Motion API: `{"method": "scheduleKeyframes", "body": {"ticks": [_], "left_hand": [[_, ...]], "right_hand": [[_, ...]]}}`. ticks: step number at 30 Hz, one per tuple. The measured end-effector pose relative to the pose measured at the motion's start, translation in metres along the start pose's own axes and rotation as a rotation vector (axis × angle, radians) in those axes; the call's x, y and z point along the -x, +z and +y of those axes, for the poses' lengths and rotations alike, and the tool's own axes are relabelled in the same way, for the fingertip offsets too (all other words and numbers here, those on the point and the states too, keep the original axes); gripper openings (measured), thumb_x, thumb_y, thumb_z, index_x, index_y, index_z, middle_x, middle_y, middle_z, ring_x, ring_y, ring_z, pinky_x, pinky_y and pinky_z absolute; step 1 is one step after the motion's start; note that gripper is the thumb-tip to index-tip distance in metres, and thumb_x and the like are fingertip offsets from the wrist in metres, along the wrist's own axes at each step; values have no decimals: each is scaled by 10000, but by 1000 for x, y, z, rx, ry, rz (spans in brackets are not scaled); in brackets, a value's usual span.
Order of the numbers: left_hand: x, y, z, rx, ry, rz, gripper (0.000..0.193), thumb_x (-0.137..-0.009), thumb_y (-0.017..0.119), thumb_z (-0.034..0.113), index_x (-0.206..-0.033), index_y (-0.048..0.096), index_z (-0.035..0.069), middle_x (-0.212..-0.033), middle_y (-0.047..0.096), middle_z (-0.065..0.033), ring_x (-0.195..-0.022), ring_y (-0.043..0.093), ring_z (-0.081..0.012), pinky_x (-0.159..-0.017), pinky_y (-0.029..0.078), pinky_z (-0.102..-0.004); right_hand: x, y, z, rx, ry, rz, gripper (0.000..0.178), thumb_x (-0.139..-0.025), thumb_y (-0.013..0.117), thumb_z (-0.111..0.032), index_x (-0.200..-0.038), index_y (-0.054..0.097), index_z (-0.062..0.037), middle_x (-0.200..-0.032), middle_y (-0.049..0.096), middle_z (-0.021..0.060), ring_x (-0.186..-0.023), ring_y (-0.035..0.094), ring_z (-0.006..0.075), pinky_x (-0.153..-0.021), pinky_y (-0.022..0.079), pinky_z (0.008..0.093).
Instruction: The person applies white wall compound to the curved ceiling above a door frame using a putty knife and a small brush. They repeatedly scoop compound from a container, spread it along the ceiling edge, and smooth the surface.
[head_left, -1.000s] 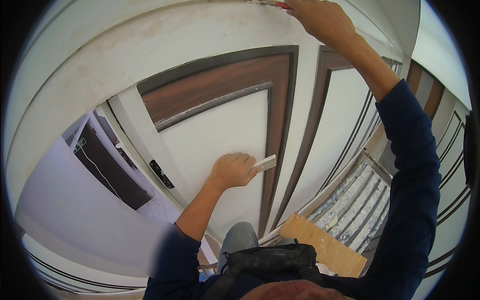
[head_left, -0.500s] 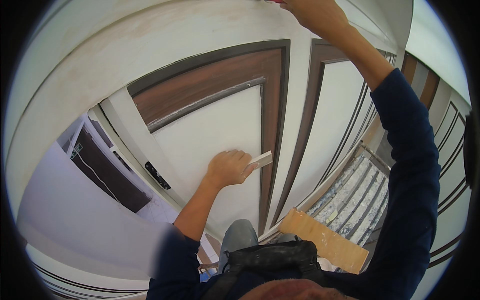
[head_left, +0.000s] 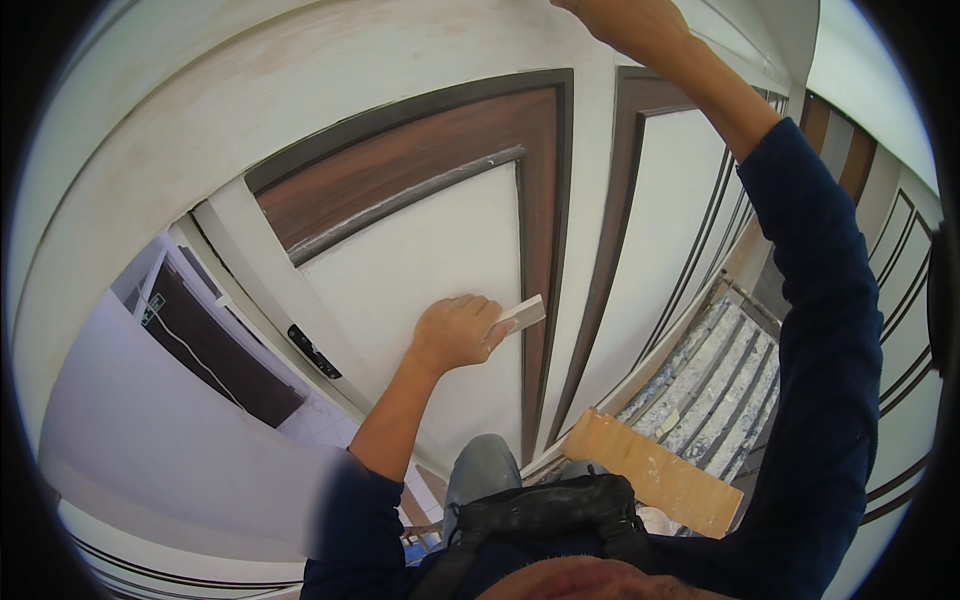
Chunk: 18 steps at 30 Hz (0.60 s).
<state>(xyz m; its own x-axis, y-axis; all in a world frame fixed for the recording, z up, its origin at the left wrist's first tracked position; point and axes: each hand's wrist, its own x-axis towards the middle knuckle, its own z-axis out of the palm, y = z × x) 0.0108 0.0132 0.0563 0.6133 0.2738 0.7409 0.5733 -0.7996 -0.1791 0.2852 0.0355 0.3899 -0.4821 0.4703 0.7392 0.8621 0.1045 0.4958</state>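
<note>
My left hand is closed around a putty knife with a flat, pale, rectangular blade. It is held in front of the white panel of a door, and the blade overlaps the brown frame strip in view. My right hand reaches up to the top edge, close to the whitish wall surface above the door. Its fingers are bent and partly cut off by the edge, so what they hold is hidden now.
Down at the right are paint-spattered scaffold slats and a wooden board. A black lock plate sits on the door's left edge, beside an opening with a dark door beyond. A black bag hangs at my waist.
My right hand has shifted slightly up and left, and the red piece seen at its fingers has gone out of view. My left hand stays nearly still with the putty knife.
</note>
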Motion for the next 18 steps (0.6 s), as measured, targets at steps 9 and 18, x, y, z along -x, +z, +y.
{"method": "scheduleKeyframes", "body": {"ticks": [9, 18], "left_hand": [[4, -2, -1, 29, -9, -14, 240, -865, 772, 275, -784, 638, 93, -689, 612, -48, -623, 627, -236, -573, 496, -357], [3, -1, -3, 53, -20, 3, 234, -874, 761, 268, -781, 643, 89, -687, 619, -48, -615, 629, -232, -569, 498, -359]], "right_hand": [[1, 3, 4, -19, 29, -6, 233, -1060, 506, -276, -1159, 580, -78, -926, 723, 163, -824, 720, 377, -691, 563, 500], [-5, 3, 4, 23, 58, -65, 250, -1065, 495, -298, -1143, 577, -74, -921, 718, 168, -825, 716, 387, -682, 561, 503]]}}
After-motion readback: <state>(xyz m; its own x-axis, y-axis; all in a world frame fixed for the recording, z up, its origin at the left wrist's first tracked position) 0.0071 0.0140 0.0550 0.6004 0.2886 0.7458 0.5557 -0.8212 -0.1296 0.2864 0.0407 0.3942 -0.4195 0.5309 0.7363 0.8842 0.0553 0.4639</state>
